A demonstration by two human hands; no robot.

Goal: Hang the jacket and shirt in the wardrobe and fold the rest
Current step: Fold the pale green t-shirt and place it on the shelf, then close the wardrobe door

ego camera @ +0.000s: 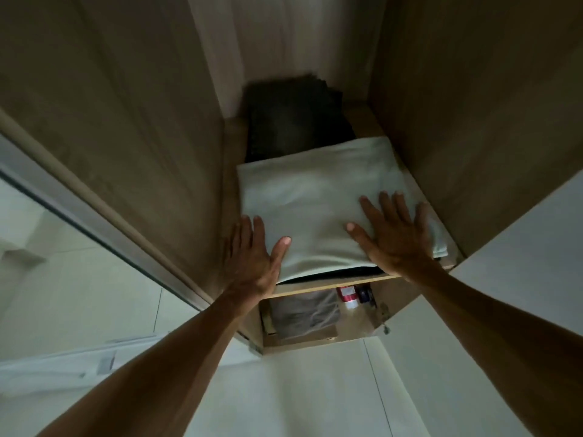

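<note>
a folded pale garment (318, 203) is seen lying on a wardrobe shelf (315, 287) at the centre of the frame, stacked on a dark garment (347, 272) of which only a thin front edge shows. the right hand (394, 231) is laid flat on the pale garment's lower right corner, released, with fingers straight and spread and nothing grasped. the left hand (252, 260) is likewise released and flat. it is placed at the garment's lower left edge, with the thumb on the cloth and the fingers pointing along its side. whether those fingers touch the cloth or the shelf beside it cannot be told in the dim light.

the garment lies ahead of both hands, toward the upper centre of the frame. its longer side appears to run left to right across the shelf, and its front edge is drawn up close to the shelf's lip. the right hand is judged the nearer and better seated. any further push or smoothing would be directed toward the upper frame, where a dark folded stack (296, 121) is set just behind the pale garment and limits how far it can be slid.

below the shelf, a grey folded item (304, 313) and a red-and-white container (347, 296) can be made out in a lower compartment.
</note>
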